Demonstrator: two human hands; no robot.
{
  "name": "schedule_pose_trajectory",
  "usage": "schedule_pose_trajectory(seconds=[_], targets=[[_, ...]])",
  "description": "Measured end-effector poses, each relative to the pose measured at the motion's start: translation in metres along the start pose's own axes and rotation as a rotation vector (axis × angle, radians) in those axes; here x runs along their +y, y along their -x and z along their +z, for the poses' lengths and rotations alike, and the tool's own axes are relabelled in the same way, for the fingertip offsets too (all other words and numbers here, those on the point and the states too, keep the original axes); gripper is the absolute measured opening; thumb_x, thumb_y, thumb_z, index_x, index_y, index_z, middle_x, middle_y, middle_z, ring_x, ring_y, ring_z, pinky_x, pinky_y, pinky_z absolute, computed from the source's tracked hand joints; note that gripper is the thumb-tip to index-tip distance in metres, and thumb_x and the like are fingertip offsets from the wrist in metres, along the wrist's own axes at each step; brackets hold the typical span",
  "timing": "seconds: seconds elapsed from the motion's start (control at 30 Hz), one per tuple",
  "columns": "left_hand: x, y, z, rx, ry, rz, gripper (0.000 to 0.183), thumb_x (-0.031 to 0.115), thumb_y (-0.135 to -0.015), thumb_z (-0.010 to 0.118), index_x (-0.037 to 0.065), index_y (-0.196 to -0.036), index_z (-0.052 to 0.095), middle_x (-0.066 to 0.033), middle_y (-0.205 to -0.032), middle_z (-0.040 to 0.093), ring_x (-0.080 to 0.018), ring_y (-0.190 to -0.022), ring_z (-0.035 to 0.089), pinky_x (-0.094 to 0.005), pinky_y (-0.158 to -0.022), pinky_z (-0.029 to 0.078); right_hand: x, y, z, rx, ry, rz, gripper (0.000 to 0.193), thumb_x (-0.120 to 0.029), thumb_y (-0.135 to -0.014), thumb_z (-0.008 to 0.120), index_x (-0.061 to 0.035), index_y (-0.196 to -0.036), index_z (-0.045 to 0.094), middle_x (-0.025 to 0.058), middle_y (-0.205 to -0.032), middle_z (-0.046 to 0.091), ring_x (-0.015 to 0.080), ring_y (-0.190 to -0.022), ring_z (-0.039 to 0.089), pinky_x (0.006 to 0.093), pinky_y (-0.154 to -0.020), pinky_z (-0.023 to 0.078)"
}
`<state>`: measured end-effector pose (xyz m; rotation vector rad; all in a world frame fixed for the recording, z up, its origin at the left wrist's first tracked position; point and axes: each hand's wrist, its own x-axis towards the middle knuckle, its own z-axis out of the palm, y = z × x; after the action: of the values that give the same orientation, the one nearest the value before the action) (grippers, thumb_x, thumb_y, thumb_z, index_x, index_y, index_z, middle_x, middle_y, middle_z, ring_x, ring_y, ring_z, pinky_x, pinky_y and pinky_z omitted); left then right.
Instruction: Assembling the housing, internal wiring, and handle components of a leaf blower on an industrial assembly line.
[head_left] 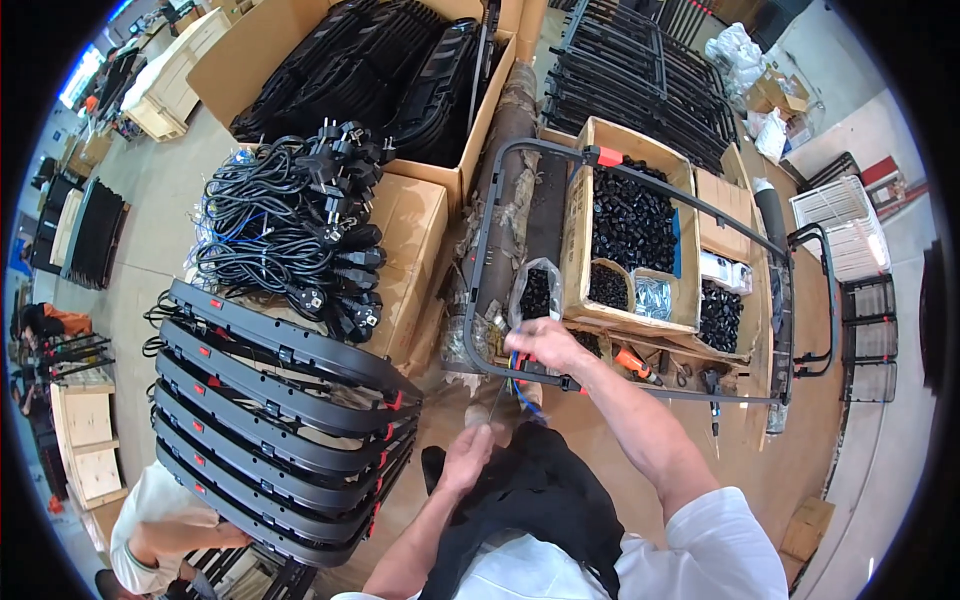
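A black tubular frame (483, 250) with rounded corners and a red piece at its top lies across the bench in front of me. At its near left corner, my right hand (545, 345) is closed, with fingertips pinched by the tube. Red and blue wires (522, 385) hang just below those fingers. Lower and nearer to me, my left hand (468, 458) is closed in a pinch; a thin dark strand seems to rise from it toward the right hand. What either hand grips is too small to make out. A clear plastic bag (535, 290) of black parts sits just beyond.
Divided box (578, 240) holds black caps and small bags. An orange-handled tool (632, 362) and a screwdriver (714, 415) lie nearby. At left are stacked black panels (270, 400) and bundled power cords (270, 220) on a carton (410, 220). Another person's arm (165, 540) shows lower left.
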<state>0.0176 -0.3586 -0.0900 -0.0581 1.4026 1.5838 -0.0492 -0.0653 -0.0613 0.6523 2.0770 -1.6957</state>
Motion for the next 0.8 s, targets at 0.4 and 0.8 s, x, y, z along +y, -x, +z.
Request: schedule_pose_trajectory(seconds=[0.4, 0.8], targets=[[0.045, -0.033, 0.02, 0.037, -0.314, 0.002, 0.031, 0.02, -0.113, 0.048, 0.0, -0.123, 0.068, -0.0042, -0.093, 0.069, -0.0134, -0.083, 0.066, -0.0303, -0.079, 0.057, -0.021, -0.051, -0.028, 0.441, -0.476, -0.137, 0.033, -0.033, -0.109, 0.063, -0.0034, -0.104, 0.076, 0.0013, -0.069, 0.064, 0.009, -0.054, 0.057, 0.0277, -0.054, 0.045], [0.048, -0.061, 0.061, 0.367, -0.223, 0.012, 0.031, 0.024, -0.111, 0.052, -0.002, -0.113, 0.068, -0.0065, -0.093, 0.071, -0.0157, -0.084, 0.068, -0.0336, -0.081, 0.057, -0.017, -0.032, -0.026, 0.054, 0.117, -0.133, 0.047, -0.04, -0.103, 0.064, -0.0003, -0.08, 0.07, 0.0121, -0.07, 0.071, 0.0212, -0.059, 0.068, 0.04, -0.059, 0.053]])
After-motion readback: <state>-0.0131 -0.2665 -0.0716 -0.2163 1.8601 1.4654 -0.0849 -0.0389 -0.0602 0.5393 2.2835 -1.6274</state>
